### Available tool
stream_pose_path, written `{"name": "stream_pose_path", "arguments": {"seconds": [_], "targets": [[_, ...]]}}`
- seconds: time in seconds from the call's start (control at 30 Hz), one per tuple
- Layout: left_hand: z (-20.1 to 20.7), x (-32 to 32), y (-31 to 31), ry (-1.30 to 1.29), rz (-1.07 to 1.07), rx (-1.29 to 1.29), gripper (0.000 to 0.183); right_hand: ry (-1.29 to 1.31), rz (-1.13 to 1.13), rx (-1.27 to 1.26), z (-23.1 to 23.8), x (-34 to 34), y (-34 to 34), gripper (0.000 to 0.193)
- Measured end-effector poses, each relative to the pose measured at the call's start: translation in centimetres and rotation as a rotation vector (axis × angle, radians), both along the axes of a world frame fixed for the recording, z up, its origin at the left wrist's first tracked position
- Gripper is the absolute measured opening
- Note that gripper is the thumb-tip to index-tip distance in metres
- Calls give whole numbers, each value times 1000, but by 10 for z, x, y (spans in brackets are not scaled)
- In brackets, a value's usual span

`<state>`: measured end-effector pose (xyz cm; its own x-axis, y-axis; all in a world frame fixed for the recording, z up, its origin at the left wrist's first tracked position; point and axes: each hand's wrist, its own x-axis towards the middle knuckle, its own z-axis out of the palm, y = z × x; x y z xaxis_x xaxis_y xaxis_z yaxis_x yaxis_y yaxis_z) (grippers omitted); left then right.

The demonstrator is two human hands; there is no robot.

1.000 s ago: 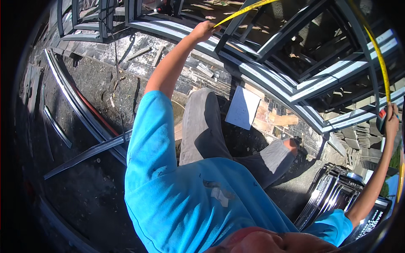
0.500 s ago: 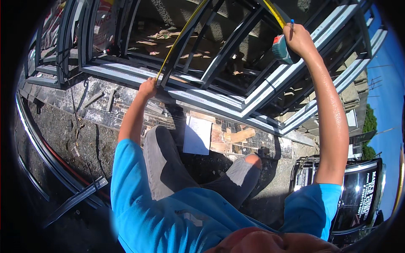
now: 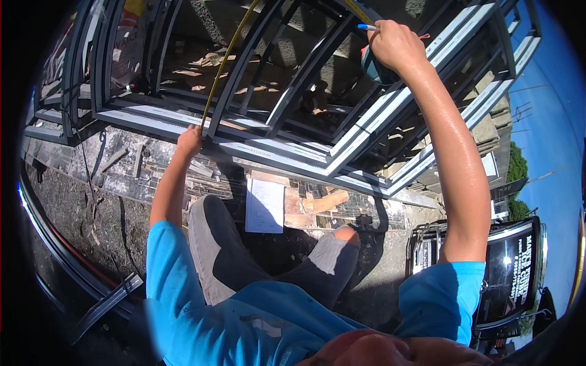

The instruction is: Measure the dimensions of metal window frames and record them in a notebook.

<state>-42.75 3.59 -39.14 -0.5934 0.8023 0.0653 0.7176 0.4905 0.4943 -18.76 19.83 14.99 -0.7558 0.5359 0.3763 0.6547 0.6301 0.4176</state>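
Dark grey metal window frames (image 3: 268,151) with white protective strips lean in front of me. My left hand (image 3: 190,140) is closed on the end of a yellow measuring tape blade (image 3: 223,64) at the lower frame bar. From there the blade bows up past the top edge of the picture. Higher up and to the right, my right hand (image 3: 398,47) grips the teal tape measure case (image 3: 375,68), partly hidden by the fingers. A blue-tipped pen (image 3: 366,27) sticks out of the same hand. More yellow blade runs above that hand.
A white written sheet (image 3: 265,204) lies before my knees, beside wood scraps (image 3: 326,201). Metal profiles (image 3: 108,305) lie at the lower left. A black vehicle-like body (image 3: 506,274) with lettering stands at the right. Sacks (image 3: 129,46) show behind the frames.
My right hand has moved left with the tape measure, and the pen now points left instead of up. My left hand stays at the lower bar. The whole view has shifted slightly.
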Motion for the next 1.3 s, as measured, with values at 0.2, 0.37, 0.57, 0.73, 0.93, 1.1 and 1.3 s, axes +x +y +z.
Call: {"name": "stream_pose_path", "arguments": {"seconds": [0.2,0.37,0.57,0.73,0.93,1.1,1.3], "targets": [[-3,-4,3,-26,46,-38,23,-4,-10,0,0,4,-3,34],[0,-2,0,11,31,4,22,-9,-6,-7,3,1,-15,34],[-4,1,0,-1,21,-5,22,-38,-4,-6,-1,6,-12,34],[-3,0,-3,-12,39,-18,22,-26,11,9,0,8,-19,35],[4,-3,-4,27,31,37,21,-5,1,-135,2,50,-2,35],[81,-5,-89,137,237,267,11,147,57,-724,-51,232,3,30],[233,102,-51,90,211,628,22,715,-420,-1499,-195,484,-71,57]]}}
